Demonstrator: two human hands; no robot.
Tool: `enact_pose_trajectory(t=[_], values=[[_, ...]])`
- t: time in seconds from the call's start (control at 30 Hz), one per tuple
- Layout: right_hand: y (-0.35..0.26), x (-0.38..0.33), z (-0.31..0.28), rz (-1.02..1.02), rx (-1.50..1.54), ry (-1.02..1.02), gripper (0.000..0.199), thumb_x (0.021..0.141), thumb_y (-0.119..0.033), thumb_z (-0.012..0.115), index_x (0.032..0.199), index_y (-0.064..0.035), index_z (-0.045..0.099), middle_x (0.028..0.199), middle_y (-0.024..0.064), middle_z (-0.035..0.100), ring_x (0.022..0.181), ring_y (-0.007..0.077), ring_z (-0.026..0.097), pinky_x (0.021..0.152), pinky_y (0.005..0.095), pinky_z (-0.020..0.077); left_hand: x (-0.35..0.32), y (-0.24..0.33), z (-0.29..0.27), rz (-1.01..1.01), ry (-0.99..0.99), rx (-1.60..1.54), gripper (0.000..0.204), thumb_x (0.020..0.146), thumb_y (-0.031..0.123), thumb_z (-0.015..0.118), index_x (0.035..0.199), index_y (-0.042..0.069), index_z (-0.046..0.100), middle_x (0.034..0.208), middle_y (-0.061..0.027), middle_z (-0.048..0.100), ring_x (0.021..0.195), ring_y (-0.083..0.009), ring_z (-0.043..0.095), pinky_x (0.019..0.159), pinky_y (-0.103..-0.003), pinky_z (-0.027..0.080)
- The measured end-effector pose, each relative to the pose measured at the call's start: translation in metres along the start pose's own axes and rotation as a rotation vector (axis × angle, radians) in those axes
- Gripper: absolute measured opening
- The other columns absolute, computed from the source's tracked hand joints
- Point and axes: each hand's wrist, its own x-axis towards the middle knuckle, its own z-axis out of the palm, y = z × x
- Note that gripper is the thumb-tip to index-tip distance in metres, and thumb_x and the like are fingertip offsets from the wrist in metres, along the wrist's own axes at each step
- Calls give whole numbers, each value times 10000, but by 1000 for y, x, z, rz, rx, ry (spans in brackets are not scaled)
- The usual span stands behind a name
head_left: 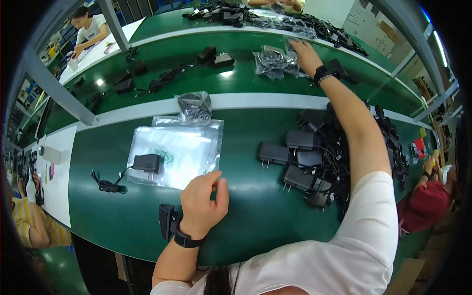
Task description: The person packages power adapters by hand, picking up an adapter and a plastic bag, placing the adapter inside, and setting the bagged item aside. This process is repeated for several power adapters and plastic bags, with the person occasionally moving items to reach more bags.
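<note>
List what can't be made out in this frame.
- Head view: whether the right hand grips the clear bag beside it; its own fingers hide any contact.
- Head view: the middle of the pile of black adapters; the right arm covers it.
- Head view: the co-worker at the top; the upper edge cuts off the head.

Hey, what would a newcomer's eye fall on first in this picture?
Probably the heap of black plastic power adapters on the glossy green bench's right. Then the bare right hand, stretched out to filled clear plastic bags on the far green surface. Left of centre, one black adapter rests on flat clear plastic bags.
</note>
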Motion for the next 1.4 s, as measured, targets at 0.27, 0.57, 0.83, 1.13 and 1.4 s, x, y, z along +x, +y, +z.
enact_pose_trajectory(t=[0.27,0.57,0.83,1.13,1.4], values=[[5,-25,38,38,-65,-219,671,705,-182,643,1314,-146,363,1329,150,382,1222,372,345,997,479,301,0,-6,5,-50,-8,58,170,714,-12,627,871,9,565,622,-71,541,509,-202,530,458,-285,420],[-125,29,-48,-356,398,-78,724,694,-165,631,1353,-150,331,1373,214,312,1256,369,304,1027,450,280,2,-3,6,4,-22,32,187,702,1,627,878,28,567,643,-76,547,533,-229,531,470,-310,426],[-305,9,-32,-396,551,-508,754,638,-264,738,1306,-203,394,1398,205,268,1191,437,356,978,487,341,0,-3,3,-25,-26,21,180,702,2,620,870,28,561,658,-91,565,565,-251,549,502,-324,444],[-258,36,3,-246,990,-308,446,664,-93,574,1109,-103,563,986,158,624,859,303,613,781,330,484,-3,-6,4,40,18,15,177,707,-10,622,871,18,562,637,-80,552,512,-215,538,463,-295,426],[-126,42,1,-142,232,-112,489,719,-24,538,1195,-125,483,1258,193,459,1130,388,445,936,434,383,0,7,-4,78,-13,9,189,701,-1,621,877,20,558,623,-67,527,509,-220,510,445,-311,406]])
